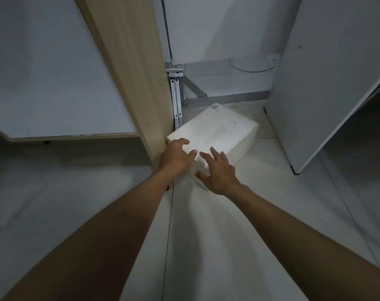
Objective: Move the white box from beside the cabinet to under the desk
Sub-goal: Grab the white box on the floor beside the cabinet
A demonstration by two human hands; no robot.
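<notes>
Resting on the floor, white box (215,131) meets both hands (fingers spread).

Both arms outstretched, left hand (177,157) curled, right hand (218,172) fingers spread

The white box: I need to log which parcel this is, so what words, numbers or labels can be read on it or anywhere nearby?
No text can be read in this view.
white box: a small sticker sits at its far top corner, print too small and blurred to read.
white box top: a tiny mark, too small to make out.
wooden panel, white cabinet, metal frame: no writing visible.
</notes>
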